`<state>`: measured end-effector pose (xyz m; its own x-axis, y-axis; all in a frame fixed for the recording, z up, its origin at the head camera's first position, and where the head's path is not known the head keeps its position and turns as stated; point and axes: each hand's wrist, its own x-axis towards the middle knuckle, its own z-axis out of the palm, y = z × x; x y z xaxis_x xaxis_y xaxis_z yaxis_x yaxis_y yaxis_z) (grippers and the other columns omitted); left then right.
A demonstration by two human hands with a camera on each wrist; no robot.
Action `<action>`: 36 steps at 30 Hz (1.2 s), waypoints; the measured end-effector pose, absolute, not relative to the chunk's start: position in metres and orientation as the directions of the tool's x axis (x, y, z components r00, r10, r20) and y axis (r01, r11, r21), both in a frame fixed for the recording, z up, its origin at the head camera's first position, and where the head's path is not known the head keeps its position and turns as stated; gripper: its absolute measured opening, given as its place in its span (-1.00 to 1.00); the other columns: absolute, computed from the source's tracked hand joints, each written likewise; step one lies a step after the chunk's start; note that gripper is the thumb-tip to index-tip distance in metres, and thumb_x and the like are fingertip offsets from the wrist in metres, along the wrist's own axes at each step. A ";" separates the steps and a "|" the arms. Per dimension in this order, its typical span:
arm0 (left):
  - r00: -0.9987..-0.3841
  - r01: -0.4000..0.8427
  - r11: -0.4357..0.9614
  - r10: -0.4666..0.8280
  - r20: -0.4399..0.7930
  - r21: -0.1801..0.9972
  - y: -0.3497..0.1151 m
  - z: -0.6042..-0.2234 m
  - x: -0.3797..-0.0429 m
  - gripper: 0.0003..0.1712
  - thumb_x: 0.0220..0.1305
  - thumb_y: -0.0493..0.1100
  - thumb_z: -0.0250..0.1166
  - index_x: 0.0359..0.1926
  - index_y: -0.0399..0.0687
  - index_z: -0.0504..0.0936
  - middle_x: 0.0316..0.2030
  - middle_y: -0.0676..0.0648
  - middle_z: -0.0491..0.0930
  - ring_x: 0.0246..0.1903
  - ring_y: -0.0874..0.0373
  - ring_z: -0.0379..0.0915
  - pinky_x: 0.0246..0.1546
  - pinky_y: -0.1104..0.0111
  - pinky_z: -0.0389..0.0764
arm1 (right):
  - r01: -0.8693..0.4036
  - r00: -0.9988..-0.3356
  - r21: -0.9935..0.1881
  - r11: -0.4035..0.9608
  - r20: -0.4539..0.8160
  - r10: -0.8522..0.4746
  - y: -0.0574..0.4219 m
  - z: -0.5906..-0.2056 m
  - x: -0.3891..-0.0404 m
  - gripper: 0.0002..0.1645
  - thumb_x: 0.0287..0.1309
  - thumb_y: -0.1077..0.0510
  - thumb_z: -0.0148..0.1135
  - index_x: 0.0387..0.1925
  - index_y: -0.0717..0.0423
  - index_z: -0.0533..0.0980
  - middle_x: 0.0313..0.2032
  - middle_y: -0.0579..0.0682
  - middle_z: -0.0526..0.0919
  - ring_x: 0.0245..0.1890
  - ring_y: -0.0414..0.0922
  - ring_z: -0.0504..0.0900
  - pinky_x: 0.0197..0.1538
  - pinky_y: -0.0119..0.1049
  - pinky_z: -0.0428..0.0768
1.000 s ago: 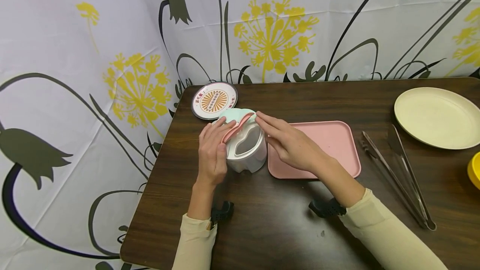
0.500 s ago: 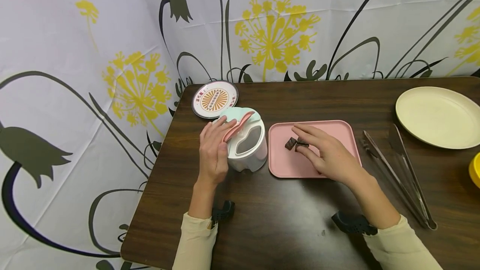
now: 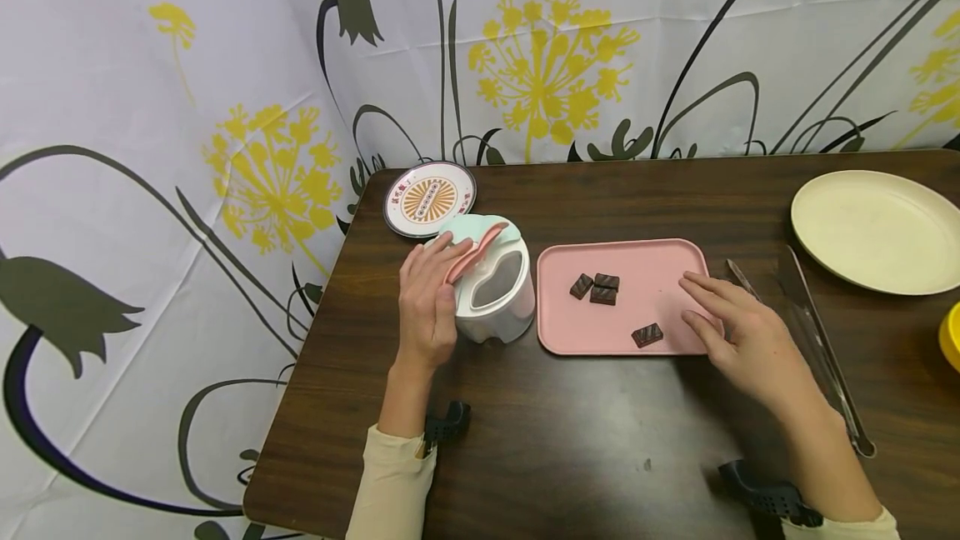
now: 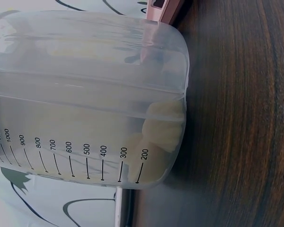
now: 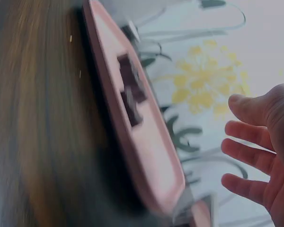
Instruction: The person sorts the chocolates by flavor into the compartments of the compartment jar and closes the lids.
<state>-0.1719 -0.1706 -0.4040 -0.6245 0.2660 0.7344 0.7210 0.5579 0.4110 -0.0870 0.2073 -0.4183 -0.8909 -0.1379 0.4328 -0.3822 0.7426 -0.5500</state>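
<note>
A frosted storage jar [image 3: 498,319] with a mint lid [image 3: 465,228] and a raised pink flap [image 3: 475,255] stands on the table, its opening uncovered. My left hand [image 3: 426,307] holds the jar at its left side, fingertips against the lid and flap. In the left wrist view, pale chunks [image 4: 163,130] lie at the bottom of the jar [image 4: 85,118], beside a printed scale. Several dark chocolate pieces [image 3: 603,296] lie on the pink tray [image 3: 558,332], one apart from the others. My right hand [image 3: 757,348], holding nothing, hovers by the tray's right edge, fingers spread and relaxed.
Metal tongs [image 3: 832,365] lie right of the tray, partly hidden by my right hand. A cream plate [image 3: 877,232] sits at the back right, a yellow bowl [image 3: 951,336] at the right edge. A patterned plate [image 3: 429,198] is behind the jar.
My right hand has moved from beside the jar's opening rightward across the tray to its right edge, bringing the chocolate pieces into sight. My left hand and the jar stay put.
</note>
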 end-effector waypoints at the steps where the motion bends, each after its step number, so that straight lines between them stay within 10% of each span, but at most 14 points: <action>1: -0.625 0.721 0.559 0.266 0.734 0.411 -0.171 -0.404 -0.172 -0.36 0.45 0.05 -0.29 0.11 -0.14 0.62 0.10 -0.08 0.62 0.25 -0.08 0.37 0.32 -0.11 0.06 | -0.374 -0.889 -0.550 0.747 0.441 -0.120 0.212 -0.420 -0.084 -0.37 -0.08 0.36 0.46 0.13 0.14 0.60 0.12 0.05 0.61 0.10 0.12 0.57 0.21 -0.51 0.32; 10: -0.627 0.715 0.565 0.259 0.735 0.412 -0.170 -0.406 -0.172 -0.38 0.44 0.03 -0.28 0.10 -0.15 0.63 0.10 -0.07 0.62 0.24 -0.09 0.38 0.33 -0.07 0.06 | -0.273 -0.891 -0.555 0.786 0.453 0.010 0.250 -0.435 -0.058 -0.34 -0.15 0.43 0.47 0.11 0.21 0.59 0.12 0.12 0.60 0.06 0.22 0.53 0.27 -0.58 0.20; 19: -0.623 0.716 0.565 0.253 0.741 0.410 -0.170 -0.405 -0.172 -0.36 0.45 0.05 -0.29 0.10 -0.15 0.63 0.10 -0.05 0.62 0.24 -0.09 0.39 0.31 -0.12 0.08 | 0.007 -0.917 -0.565 0.825 0.327 0.231 0.267 -0.445 -0.044 -0.28 -0.01 0.25 0.44 0.26 0.19 0.47 0.26 0.22 0.45 0.16 0.37 0.39 0.00 0.37 0.33; 36: -0.627 0.717 0.556 0.251 0.737 0.421 -0.169 -0.404 -0.172 -0.36 0.46 0.06 -0.29 0.11 -0.15 0.62 0.09 -0.07 0.62 0.24 -0.09 0.38 0.33 -0.09 0.06 | 0.303 -0.939 -0.471 0.828 0.001 0.344 0.276 -0.449 -0.037 0.04 0.14 -0.18 0.33 0.42 0.32 0.14 0.06 0.56 0.38 -0.06 0.57 0.37 -0.14 0.38 0.32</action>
